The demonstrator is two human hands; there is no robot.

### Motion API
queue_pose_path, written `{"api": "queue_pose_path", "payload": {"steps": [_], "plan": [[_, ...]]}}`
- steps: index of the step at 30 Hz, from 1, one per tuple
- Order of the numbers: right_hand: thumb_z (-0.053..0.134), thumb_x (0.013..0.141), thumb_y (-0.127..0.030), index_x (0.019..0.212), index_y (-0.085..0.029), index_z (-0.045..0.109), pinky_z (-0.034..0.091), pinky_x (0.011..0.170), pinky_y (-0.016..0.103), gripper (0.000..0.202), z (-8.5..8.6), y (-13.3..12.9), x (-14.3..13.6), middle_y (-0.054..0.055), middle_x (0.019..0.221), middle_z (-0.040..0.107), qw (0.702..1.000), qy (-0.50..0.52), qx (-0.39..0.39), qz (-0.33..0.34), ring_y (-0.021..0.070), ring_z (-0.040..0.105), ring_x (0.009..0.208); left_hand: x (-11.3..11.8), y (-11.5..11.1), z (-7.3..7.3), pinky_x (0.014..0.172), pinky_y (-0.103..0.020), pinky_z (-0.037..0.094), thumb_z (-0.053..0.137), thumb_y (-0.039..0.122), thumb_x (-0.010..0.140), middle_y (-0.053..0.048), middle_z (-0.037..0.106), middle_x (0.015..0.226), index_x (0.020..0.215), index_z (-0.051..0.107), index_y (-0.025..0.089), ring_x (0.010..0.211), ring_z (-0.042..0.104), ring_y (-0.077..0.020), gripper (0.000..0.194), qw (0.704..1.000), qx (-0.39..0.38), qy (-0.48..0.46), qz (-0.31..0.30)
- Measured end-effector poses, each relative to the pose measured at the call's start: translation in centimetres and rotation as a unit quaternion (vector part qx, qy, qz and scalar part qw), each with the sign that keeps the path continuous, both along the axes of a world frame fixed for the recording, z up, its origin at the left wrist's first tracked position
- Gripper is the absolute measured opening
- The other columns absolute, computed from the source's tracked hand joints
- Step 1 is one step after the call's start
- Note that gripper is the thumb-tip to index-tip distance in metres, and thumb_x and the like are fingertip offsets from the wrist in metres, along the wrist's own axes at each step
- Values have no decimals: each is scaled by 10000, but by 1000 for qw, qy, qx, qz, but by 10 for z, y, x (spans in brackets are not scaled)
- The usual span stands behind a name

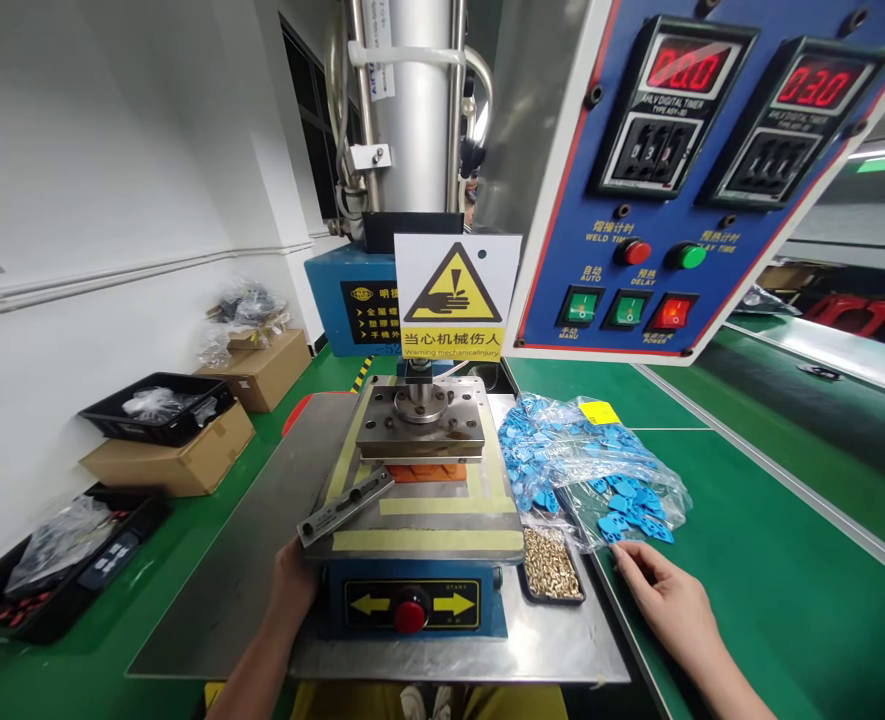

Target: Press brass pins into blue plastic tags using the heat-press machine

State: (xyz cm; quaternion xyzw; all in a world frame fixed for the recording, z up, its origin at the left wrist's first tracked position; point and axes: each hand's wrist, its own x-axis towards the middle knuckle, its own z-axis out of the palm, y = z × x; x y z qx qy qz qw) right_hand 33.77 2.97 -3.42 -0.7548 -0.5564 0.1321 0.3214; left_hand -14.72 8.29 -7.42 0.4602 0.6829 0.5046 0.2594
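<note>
My left hand (pixel 296 580) is at the left side of the press's blue base (pixel 337 620), its fingers mostly hidden there. Just above it, a metal bar (pixel 346 507) lies slanted on the taped press bed (pixel 427 542). Under the steel press head (pixel 421 425), an orange piece (pixel 434 472) is partly visible. At the right, my right hand (pixel 663 592) has thumb and forefinger closed on the near edge of a clear plastic bag (pixel 659 462). Blue plastic parts (pixel 626 503) spill at the bag's mouth. Beside it sits a black tray of small brass inserts (pixel 551 565).
A control panel (pixel 599 270) with timers and switches hangs at upper right. A warning sign (pixel 453 297) covers part of the press column. Cardboard boxes (pixel 172 455) and black bins (pixel 67 560) stand along the left. A red button (pixel 410 612) is on the base's front.
</note>
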Motion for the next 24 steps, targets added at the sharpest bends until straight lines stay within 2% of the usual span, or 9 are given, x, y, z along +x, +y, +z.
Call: {"api": "queue_pose_path", "payload": {"steps": [8, 15, 24], "plan": [[475, 772, -653, 853, -260, 712, 493, 571, 243, 466, -2, 0, 1, -10, 789, 730, 1000, -1, -4, 1, 182, 642, 641, 0, 0, 0, 620, -428, 563, 513, 414, 553, -123, 717, 716, 591, 590, 213, 771, 677, -361, 219, 999, -35, 21, 11], [464, 775, -657, 852, -257, 713, 494, 562, 249, 478, -3, -1, 1, -5, 759, 724, 1000, -4, -4, -3, 182, 636, 618, -2, 0, -4, 743, -459, 570, 502, 391, 551, -114, 724, 754, 599, 581, 224, 834, 681, -361, 191, 1000, -21, 16, -4], [483, 767, -648, 835, -257, 718, 491, 546, 243, 461, -4, 0, 2, -2, 761, 725, 1000, -5, 9, -1, 182, 637, 616, 2, -1, 1, 683, -443, 576, 514, 427, 544, -112, 711, 702, 584, 578, 218, 775, 680, -355, 222, 1000, -16, 14, -1]]}}
